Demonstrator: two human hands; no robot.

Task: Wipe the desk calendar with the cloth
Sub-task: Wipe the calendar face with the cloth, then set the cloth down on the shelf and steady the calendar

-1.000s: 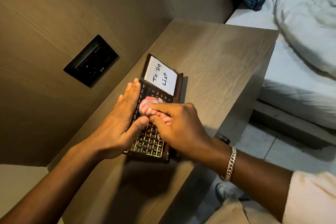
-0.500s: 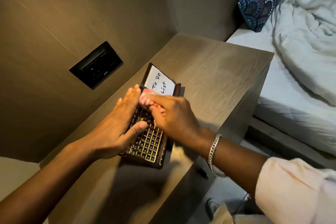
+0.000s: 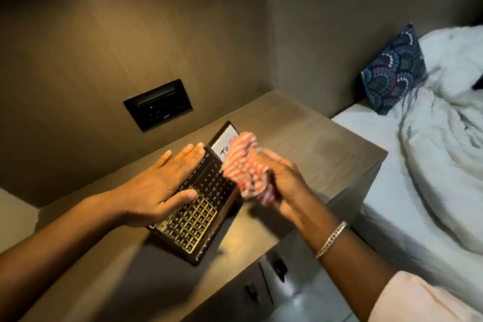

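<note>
The dark desk calendar (image 3: 206, 206) lies flat on the wooden bedside table (image 3: 313, 149), with a gold number grid near me and a white "To Do" note at its far end. My left hand (image 3: 167, 185) rests flat on the calendar's left edge, fingers straight and together, thumb on the grid. My right hand (image 3: 282, 185) holds a bunched red-and-white striped cloth (image 3: 245, 167), lifted above the calendar's right side and covering part of the note. Whether the cloth touches the calendar I cannot tell.
A black wall socket plate (image 3: 158, 104) sits on the wood-panelled wall behind the table. To the right is a bed with a rumpled white duvet (image 3: 444, 144) and a patterned blue pillow (image 3: 394, 70). The table's front edge drops to a tiled floor.
My right hand has lifted the cloth off the calendar's face and turned palm inward, so the cloth bunches up loose. My left hand stays flat on the calendar. The camera has tilted up.
</note>
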